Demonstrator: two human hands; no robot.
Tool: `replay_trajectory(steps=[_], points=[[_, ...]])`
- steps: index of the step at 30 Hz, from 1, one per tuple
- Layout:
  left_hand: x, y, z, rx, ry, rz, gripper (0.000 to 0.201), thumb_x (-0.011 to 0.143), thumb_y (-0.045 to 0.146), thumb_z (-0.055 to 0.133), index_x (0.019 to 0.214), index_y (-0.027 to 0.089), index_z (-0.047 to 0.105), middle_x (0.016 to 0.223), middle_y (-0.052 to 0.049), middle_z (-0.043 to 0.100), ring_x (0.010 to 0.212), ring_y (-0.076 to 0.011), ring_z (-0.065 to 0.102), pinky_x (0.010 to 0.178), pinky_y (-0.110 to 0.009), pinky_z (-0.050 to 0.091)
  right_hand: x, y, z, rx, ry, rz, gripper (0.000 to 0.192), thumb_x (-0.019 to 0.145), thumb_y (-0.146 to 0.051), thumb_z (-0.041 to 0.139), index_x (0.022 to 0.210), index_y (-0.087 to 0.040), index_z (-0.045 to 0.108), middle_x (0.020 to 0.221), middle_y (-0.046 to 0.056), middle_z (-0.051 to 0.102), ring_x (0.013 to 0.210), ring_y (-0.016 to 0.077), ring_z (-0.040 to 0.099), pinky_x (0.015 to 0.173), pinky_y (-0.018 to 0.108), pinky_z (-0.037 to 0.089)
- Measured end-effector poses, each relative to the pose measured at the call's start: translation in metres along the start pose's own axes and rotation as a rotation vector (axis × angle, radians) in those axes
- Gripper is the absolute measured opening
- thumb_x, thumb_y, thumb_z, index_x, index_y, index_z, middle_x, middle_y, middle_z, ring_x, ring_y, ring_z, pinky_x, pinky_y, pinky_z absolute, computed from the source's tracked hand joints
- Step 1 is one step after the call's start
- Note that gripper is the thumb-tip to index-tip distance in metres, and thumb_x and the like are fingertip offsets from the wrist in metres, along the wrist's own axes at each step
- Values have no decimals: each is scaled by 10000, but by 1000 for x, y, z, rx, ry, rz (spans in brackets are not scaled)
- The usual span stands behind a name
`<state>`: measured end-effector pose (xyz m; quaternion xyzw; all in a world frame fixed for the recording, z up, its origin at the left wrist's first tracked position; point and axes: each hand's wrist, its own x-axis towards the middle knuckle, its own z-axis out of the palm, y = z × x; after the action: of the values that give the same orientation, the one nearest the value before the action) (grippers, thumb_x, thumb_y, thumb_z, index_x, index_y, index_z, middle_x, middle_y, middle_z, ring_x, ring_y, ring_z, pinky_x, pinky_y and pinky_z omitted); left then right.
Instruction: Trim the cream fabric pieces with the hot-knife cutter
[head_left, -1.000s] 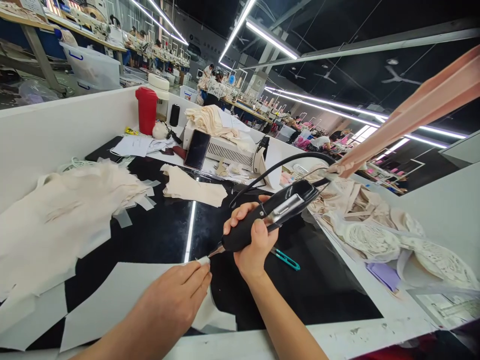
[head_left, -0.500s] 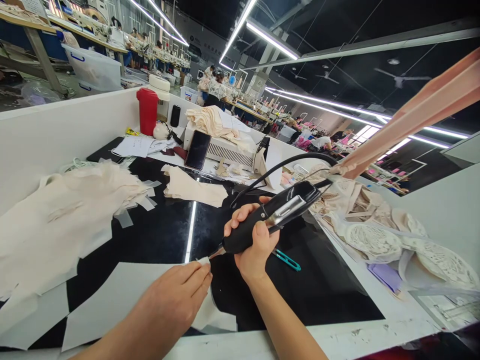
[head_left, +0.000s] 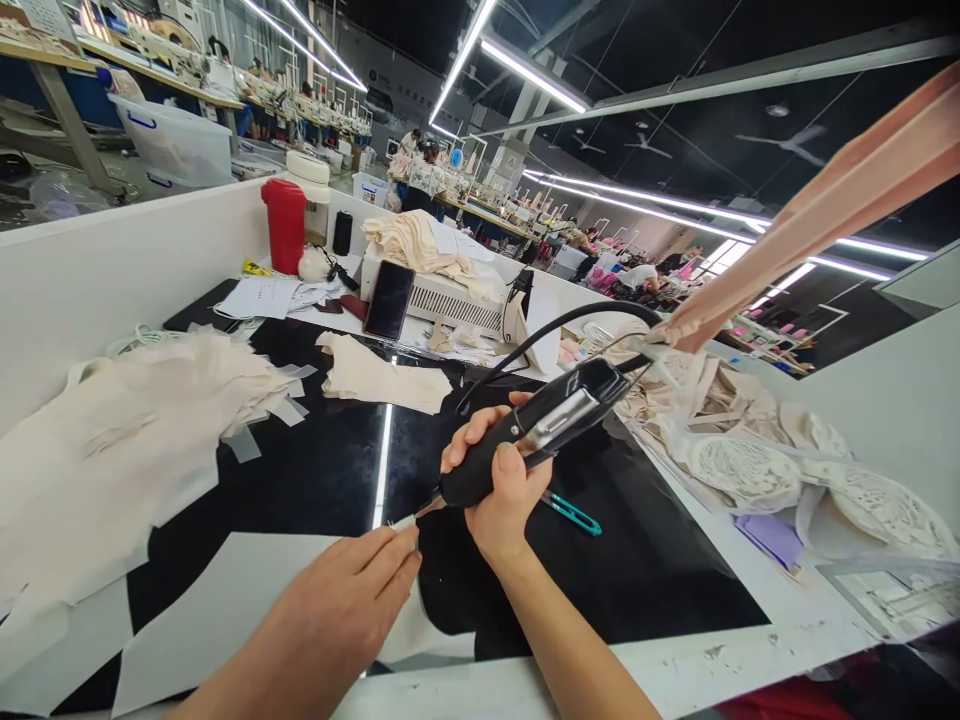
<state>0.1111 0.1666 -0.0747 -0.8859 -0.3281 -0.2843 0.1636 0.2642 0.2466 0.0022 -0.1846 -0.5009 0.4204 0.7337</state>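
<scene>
Handwork at a desk (head_left: 675, 662): the right hand (head_left: 506, 500) was wrapped around a black corded tool (head_left: 540, 425), while the left hand (head_left: 349, 590) held a small pale piece (head_left: 406, 522) at its fingertips, thumb hidden. Near the black mat (head_left: 615, 570), tip-work on that piece appeared under way; contact was unclear from where I stood. The next move seemed to call for steady hands.
</scene>
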Motion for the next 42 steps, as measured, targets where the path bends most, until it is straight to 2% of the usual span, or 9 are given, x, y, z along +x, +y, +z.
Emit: replay_trajectory(steps=[4,12,17,23,32,38,42], points=[[-2,0,1,-7,-2,-2,417,960,-43,377,1162,97,714,1196,-87,771,1082,-234,732,896,-353,589,-1,1,-1,1,-4,8,380,885,-386,766,1186,-295,553,840,-53,636,567,97,622,474,241,543],[-6,-4,2,11,-58,36,499,873,-99,364,1194,88,697,1247,-94,756,1109,-235,728,907,-344,583,0,5,-3,1,-8,-5,307,910,-333,735,1123,-290,517,864,-47,636,555,95,617,478,251,547],[-8,-7,4,20,-89,67,518,877,-95,351,1231,90,681,1279,-107,742,1149,-238,719,928,-349,580,3,0,0,22,10,-18,342,901,-355,747,1154,-282,528,846,-46,633,576,101,614,483,250,541],[-8,-6,5,59,-77,78,489,897,-90,355,1215,82,685,1257,-114,749,1143,-234,722,945,-349,575,-3,4,-1,6,-27,15,311,920,-335,725,1117,-284,490,866,-51,630,548,98,616,488,264,550],[-10,-4,10,58,-34,75,435,909,-72,396,1197,82,684,1251,-121,751,1125,-236,730,931,-343,589,-1,0,2,-37,11,14,386,883,-402,746,1138,-292,477,836,-59,616,538,104,608,475,267,541],[-10,0,10,31,-28,43,447,897,-84,384,1193,72,681,1233,-115,758,1130,-235,729,971,-349,585,-5,3,0,-56,8,27,307,918,-337,705,1102,-289,465,830,-61,617,529,99,605,479,263,545],[-8,-1,7,32,-22,56,427,905,-78,393,1191,59,679,1212,-121,766,1096,-235,742,929,-348,602,-5,1,3,-72,15,32,308,916,-344,701,1108,-293,465,822,-64,613,534,101,599,484,263,540]])
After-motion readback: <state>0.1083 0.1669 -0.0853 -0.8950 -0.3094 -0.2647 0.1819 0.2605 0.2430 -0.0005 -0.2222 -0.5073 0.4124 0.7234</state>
